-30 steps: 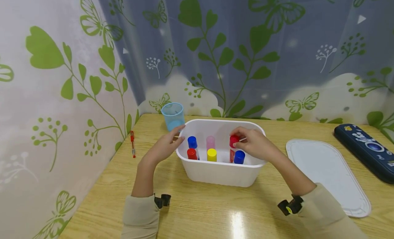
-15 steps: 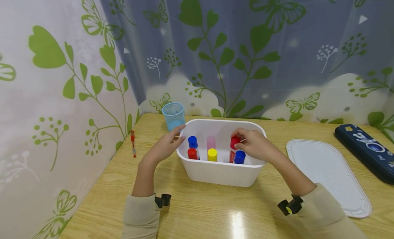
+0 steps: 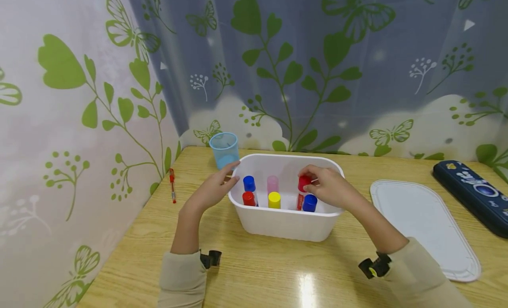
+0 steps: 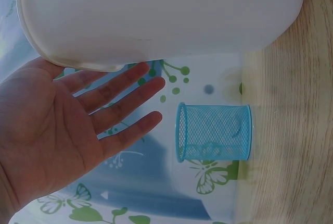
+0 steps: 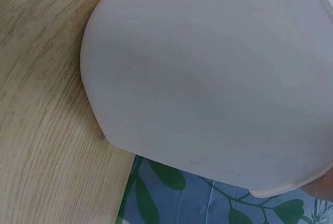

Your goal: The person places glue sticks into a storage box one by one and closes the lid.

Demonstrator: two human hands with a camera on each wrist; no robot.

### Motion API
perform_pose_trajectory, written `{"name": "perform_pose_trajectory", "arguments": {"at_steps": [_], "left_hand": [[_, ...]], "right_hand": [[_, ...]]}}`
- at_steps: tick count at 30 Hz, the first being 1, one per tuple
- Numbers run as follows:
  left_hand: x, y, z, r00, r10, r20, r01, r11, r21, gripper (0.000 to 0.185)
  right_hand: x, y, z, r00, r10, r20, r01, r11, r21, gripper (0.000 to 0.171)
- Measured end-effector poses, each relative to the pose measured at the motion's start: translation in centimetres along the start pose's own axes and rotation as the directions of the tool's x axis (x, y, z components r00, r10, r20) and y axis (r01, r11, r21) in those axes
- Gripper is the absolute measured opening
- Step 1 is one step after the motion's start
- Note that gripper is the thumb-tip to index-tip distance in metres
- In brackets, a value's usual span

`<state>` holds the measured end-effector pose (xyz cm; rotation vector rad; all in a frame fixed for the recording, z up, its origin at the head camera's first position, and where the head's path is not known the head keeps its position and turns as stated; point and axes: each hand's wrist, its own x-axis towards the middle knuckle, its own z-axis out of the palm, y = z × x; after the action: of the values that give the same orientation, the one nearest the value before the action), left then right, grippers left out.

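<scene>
A white plastic bin stands on the table with several capped sticks upright inside, like glue sticks. My right hand reaches over its right end and pinches the cap of a red glue stick. Close by is a blue-capped stick. Further left are a yellow-capped stick, a pink one, a blue one and a red one. My left hand touches the bin's left rim, and its fingers extend straight along the outside in the left wrist view.
A blue mesh pen cup stands behind the left hand. A red pen lies at the table's left. Right of the bin are a white lid and a dark pencil case. A leaf-patterned curtain hangs behind.
</scene>
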<state>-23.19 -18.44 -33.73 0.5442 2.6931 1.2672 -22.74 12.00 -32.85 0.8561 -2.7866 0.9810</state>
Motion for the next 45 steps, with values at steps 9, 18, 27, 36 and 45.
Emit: {"name": "perform_pose_trajectory", "arguments": {"at_steps": [9, 18, 27, 36, 45], "left_hand": [[0.02, -0.04, 0.13, 1.000, -0.003, 0.003, 0.003, 1.000, 0.005, 0.052], [0.05, -0.03, 0.14, 1.000, 0.001, 0.007, -0.001, 1.000, -0.002, 0.052], [0.11, 0.03, 0.10, 1.000, 0.006, 0.009, -0.006, 1.000, -0.006, 0.052], [0.14, 0.12, 0.14, 1.000, 0.001, 0.009, -0.001, 1.000, -0.002, 0.052], [0.00, 0.00, 0.01, 1.000, 0.002, 0.007, -0.002, 1.000, 0.010, 0.052]], "right_hand": [[-0.11, 0.00, 0.09, 1.000, 0.023, 0.001, -0.023, 1.000, -0.002, 0.023], [-0.10, -0.16, -0.14, 0.999, 0.054, 0.009, -0.054, 0.998, -0.011, 0.025], [0.00, -0.03, -0.17, 0.998, 0.059, -0.008, -0.059, 0.998, -0.017, 0.027], [-0.07, 0.01, -0.18, 0.998, 0.064, -0.019, -0.065, 0.998, -0.011, 0.027], [0.03, -0.33, -0.23, 0.992, 0.086, -0.093, -0.075, 0.990, 0.117, 0.027]]}}
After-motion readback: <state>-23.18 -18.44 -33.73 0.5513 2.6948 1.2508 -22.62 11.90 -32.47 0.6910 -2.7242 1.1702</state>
